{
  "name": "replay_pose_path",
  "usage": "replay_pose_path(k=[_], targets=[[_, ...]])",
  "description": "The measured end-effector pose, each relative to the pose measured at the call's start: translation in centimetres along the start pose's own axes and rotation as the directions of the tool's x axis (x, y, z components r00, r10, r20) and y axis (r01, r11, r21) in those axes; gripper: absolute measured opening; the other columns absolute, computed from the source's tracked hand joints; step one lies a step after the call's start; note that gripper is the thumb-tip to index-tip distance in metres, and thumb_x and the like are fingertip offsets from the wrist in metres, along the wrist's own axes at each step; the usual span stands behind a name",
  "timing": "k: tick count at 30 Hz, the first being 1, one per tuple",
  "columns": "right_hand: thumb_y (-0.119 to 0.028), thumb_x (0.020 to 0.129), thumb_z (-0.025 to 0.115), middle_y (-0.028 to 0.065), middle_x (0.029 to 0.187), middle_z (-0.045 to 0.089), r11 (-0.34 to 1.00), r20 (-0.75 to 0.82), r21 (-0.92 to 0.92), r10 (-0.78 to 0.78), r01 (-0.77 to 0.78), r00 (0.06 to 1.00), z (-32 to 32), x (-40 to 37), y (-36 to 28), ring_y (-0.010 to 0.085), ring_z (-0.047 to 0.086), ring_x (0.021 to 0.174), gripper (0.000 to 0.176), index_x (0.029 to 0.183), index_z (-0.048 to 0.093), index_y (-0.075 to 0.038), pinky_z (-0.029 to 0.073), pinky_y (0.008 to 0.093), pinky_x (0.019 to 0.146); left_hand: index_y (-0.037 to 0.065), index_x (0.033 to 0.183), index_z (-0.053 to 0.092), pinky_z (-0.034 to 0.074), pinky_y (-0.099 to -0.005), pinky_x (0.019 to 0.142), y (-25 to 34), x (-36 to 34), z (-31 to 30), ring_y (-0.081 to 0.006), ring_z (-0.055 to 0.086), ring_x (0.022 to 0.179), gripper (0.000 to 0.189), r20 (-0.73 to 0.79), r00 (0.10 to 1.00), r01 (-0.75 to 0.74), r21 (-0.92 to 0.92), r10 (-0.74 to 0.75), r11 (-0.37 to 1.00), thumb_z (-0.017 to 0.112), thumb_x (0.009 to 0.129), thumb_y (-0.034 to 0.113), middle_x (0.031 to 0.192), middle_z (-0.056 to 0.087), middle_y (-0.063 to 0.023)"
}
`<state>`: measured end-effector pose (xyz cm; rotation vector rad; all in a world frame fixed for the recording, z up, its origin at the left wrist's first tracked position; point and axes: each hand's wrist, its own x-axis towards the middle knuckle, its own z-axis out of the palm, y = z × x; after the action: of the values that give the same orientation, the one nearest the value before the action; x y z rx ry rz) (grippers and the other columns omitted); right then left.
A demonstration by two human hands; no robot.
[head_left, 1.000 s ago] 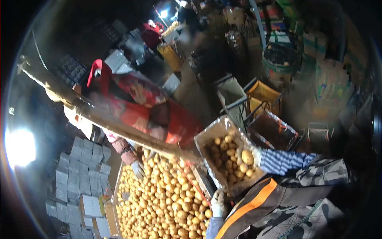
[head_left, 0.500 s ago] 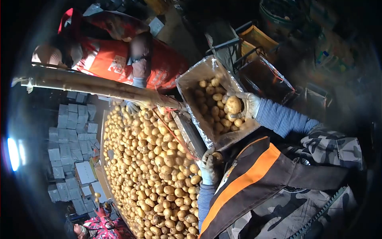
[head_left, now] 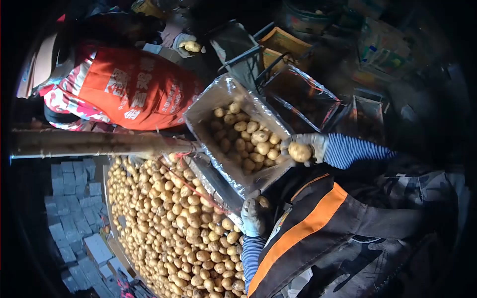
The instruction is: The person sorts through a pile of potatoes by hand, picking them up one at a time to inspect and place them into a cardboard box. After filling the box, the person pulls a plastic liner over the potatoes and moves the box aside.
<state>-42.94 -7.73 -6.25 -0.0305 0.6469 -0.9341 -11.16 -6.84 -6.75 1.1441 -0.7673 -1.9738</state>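
My right hand [head_left: 316, 145], in a dirty light glove, is closed around a large potato [head_left: 299, 152] at the near right edge of the foil-lined box [head_left: 237, 185]. Many potatoes [head_left: 259, 136] lie inside that box. Lower down, my left hand [head_left: 252, 216], also gloved, is beside the box's lower corner and the pile's edge. Its fingers are curled round a darker potato [head_left: 263, 201]. A big heap of potatoes [head_left: 184, 223] spreads to the left of my left hand.
A co-worker in a red apron [head_left: 134, 89] bends at the upper left; their gloved hand [head_left: 185, 43] holds potatoes. A thick pole [head_left: 99, 145] crosses above the heap. More lined boxes [head_left: 303, 94] and an orange-yellow crate [head_left: 285, 42] stand beyond. Grey blocks [head_left: 74, 218] lie at lower left.
My right hand has drawn back from over the box's potatoes to its near edge, still holding the large potato. The view has shifted. The co-worker's hand now shows with potatoes, away from the heap.
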Motion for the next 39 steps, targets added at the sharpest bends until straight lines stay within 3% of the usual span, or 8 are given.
replay_pose_path(k=[8, 13, 19, 22, 25, 32, 34, 39], targets=[[-0.021, 0.089, 0.063, 0.0146, 0.116, 0.06, 0.951, -0.084, -0.137, -0.292, 0.279, 0.953, -0.9, -7.7, -2.1, 0.0308, 0.068, 0.088, 0.047, 0.131, 0.046, -0.007, 0.058, 0.0255, 0.048, -0.004, 0.116, 0.057, 0.049, -0.0257, 0.071, -3.5, 2.9, 1.0, -0.0132, 0.059, 0.076, 0.04, 0.274, 0.954, 0.143, -0.061, -0.121, 0.988, 0.054, 0.096, 0.03, 0.085, 0.063, -0.0058], [-0.02, 0.086, 0.067, 0.0043, 0.126, 0.053, 0.183, -0.123, -0.981, -0.854, 0.07, 0.505, -6.8, -6.2, -8.5, 0.0136, 0.056, 0.099, 0.056, 0.135, 0.043, -0.007, 0.047, 0.0303, 0.091, -0.003, 0.118, 0.056, 0.049, -0.0251, 0.071, -2.6, 3.2, 2.4, -0.0132, 0.057, 0.077, 0.037, 0.141, 0.99, 0.0, 0.033, -0.005, 0.999, 0.048, 0.099, 0.028, 0.089, 0.062, -0.0057], [-0.018, 0.081, 0.075, 0.0044, 0.121, 0.056, 0.744, 0.177, -0.574, -0.293, 0.341, 0.94, -2.0, -0.4, -0.1, 0.0099, 0.056, 0.097, 0.066, 0.136, 0.042, -0.006, 0.051, 0.0255, 0.079, -0.001, 0.125, 0.05, 0.048, -0.0285, 0.083, -1.2, 2.8, 7.3, -0.0179, 0.057, 0.092, 0.038, 0.16, 0.933, -0.334, 0.716, 0.323, 0.612, 0.049, 0.096, 0.024, 0.1, 0.061, -0.0097], [-0.008, 0.08, 0.074, 0.0006, 0.108, 0.059, 0.422, 0.424, -0.75, -0.284, 0.509, 0.86, -0.8, 1.3, 4.6, 0.0096, 0.053, 0.093, 0.07, 0.141, 0.039, -0.006, 0.048, 0.0264, 0.085, 0.0, 0.122, 0.05, 0.045, -0.0385, 0.097, -3.6, 3.4, 9.7, -0.0323, 0.058, 0.106, 0.044, 0.248, 0.934, -0.344, 0.418, 0.258, 0.841, 0.062, 0.084, 0.02, 0.109, 0.061, -0.0188], [0.001, 0.078, 0.07, -0.0045, 0.079, 0.05, 0.849, 0.158, -0.51, -0.069, 0.141, 0.985, -1.8, -1.7, 2.5, 0.0033, 0.049, 0.074, 0.053, 0.128, 0.053, -0.004, 0.045, 0.0188, 0.069, 0.008, 0.138, 0.03, 0.039, -0.0493, 0.103, -4.1, 2.9, 11.3, -0.0308, 0.055, 0.112, 0.058, 0.271, 0.947, 0.207, -0.111, -0.171, 0.972, 0.056, 0.092, 0.03, 0.12, 0.057, -0.016], [-0.001, 0.083, 0.059, 0.013, 0.099, 0.064, 0.369, -0.052, -0.912, -0.533, 0.177, 0.844, -21.9, -16.1, -7.4, 0.0247, 0.064, 0.094, 0.028, 0.111, 0.057, 0.001, 0.054, 0.0348, 0.074, 0.006, 0.137, 0.037, 0.047, -0.0362, 0.092, -7.6, 1.4, 8.0, -0.0192, 0.061, 0.098, 0.043, 0.15, 0.989, -0.004, -0.01, 0.005, 1.0, 0.047, 0.096, 0.008, 0.114, 0.059, -0.0107], [-0.009, 0.081, 0.062, 0.0182, 0.117, 0.06, -0.276, -0.475, -0.701, -0.508, -0.658, 0.719, -23.2, -19.0, -9.1, 0.0289, 0.063, 0.099, 0.038, 0.118, 0.055, -0.001, 0.052, 0.0361, 0.084, 0.005, 0.139, 0.036, 0.052, -0.0316, 0.085, -6.2, -0.5, 8.6, -0.019, 0.062, 0.092, 0.044, 0.032, 0.999, -0.003, -0.099, 0.006, 0.995, 0.048, 0.096, 0.006, 0.112, 0.06, -0.0115], [-0.011, 0.078, 0.064, 0.0144, 0.113, 0.062, 0.089, -0.28, -0.956, -0.568, -0.28, 0.774, -16.9, -12.0, -9.7, 0.0256, 0.063, 0.098, 0.052, 0.128, 0.052, -0.004, 0.051, 0.0341, 0.086, 0.003, 0.142, 0.031, 0.052, -0.0319, 0.084, -4.9, -4.3, 6.6, -0.02, 0.06, 0.099, 0.053, -0.186, 0.982, -0.011, -0.052, 0.002, 0.999, 0.052, 0.096, 0.019, 0.125, 0.052, -0.0145]])
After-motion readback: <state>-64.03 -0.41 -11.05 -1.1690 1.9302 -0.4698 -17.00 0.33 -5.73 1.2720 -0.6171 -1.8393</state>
